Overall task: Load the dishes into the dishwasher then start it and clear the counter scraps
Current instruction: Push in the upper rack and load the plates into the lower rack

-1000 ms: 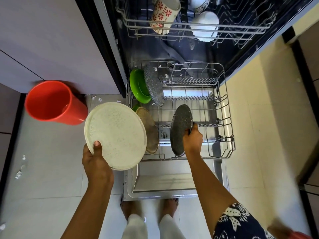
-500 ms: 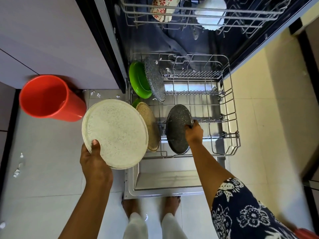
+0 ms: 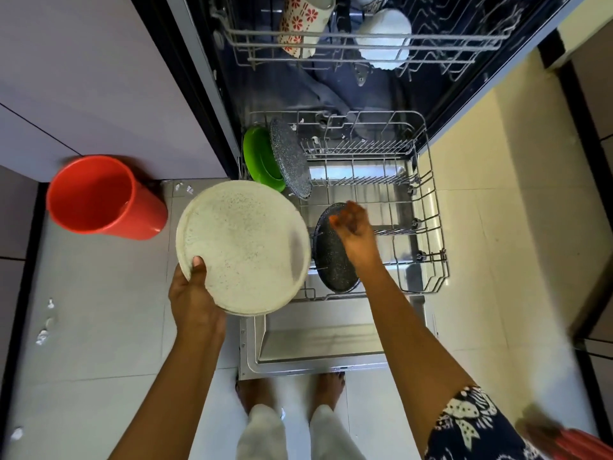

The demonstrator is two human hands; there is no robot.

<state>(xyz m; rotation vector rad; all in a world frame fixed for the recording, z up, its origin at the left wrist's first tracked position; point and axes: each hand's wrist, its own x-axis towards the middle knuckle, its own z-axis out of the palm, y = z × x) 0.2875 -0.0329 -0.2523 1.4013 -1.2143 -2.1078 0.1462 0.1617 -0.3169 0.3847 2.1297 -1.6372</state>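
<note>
Your left hand [image 3: 195, 300] grasps the cream speckled plate [image 3: 242, 247] by its near rim, thumb on the face, and holds it tilted over the front left corner of the lower rack [image 3: 431, 227]. Your right hand [image 3: 356, 230] is blurred above the dark speckled plate [image 3: 335, 263], which stands on edge in the tines toward the front of the rack, left of centre. Whether the fingers pinch its rim or only hover at it I cannot tell

The step looks like seating this dark plate, with the cream one next. Check that it sits upright between two tines before you take your hand off, or it may lean. Then turn the cream plate on edge and lower it rim first into a row just beside the dark one, leaving a gap so water reaches both faces. The cream plate hides the slots beneath it, so look under it before you lower

Counted: two dark plates, the one at your right hand and a second dark plate [image 3: 290, 161] at the rack's back left corner, just beside one green bowl [image 3: 260, 157]. One cream plate, though a doubled edge at its near rim may be another beneath. The upper rack [image 3: 365, 49] shows one floral mug [image 3: 302, 24] and one white cup [image 3: 384, 38]. On the floor [image 3: 99, 327] stand one red container [image 3: 99, 197] and several white scraps [image 3: 43, 335]
</note>
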